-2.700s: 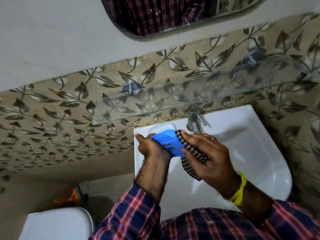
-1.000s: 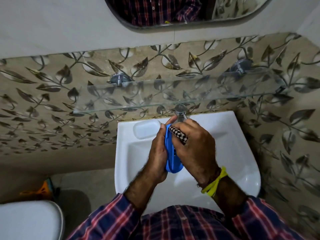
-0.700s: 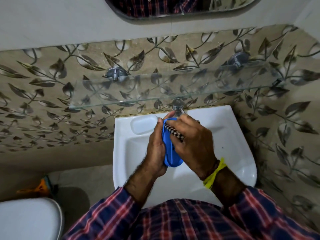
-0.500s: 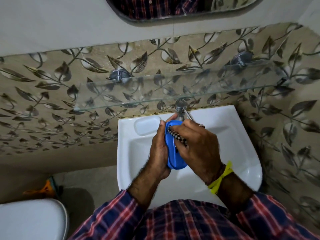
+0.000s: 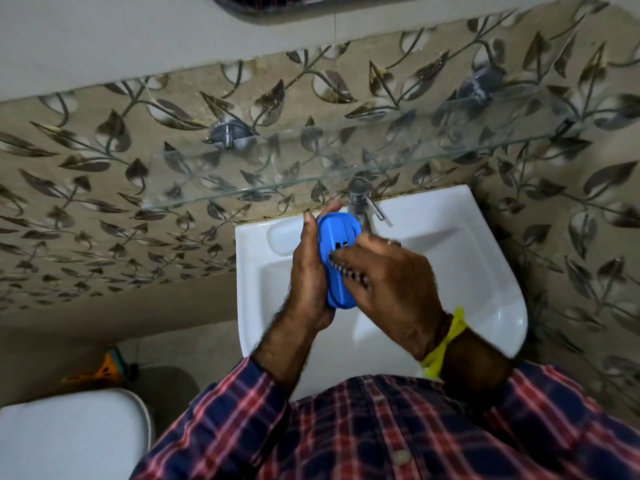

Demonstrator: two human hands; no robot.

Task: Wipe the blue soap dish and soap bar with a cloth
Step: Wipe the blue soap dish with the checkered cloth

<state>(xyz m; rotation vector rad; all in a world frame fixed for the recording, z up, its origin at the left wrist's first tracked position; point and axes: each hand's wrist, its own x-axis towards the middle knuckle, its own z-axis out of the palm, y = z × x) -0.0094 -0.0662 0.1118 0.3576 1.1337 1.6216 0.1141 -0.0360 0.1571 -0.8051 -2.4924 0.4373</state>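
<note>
Hands: left hand (image 5: 310, 271) gripping blue soap dish (image 5: 337, 259) on edge above basin (image 5: 485, 271), right hand (image 5: 388, 285) pressing checked cloth (image 5: 348, 270) against it; slip into basin likely under hard wiping.

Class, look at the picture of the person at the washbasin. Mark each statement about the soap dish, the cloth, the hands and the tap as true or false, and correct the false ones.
1. The left hand holds the blue soap dish. True.
2. The soap dish lies flat in the recess of the basin. False: it is held up on edge above the basin, and the recess is bare.
3. The right hand presses a checked cloth against the dish. True.
4. Water is running from the tap. False: no water shows at the tap.
5. A yellow band is on the left wrist. False: it is on the right wrist.
</note>
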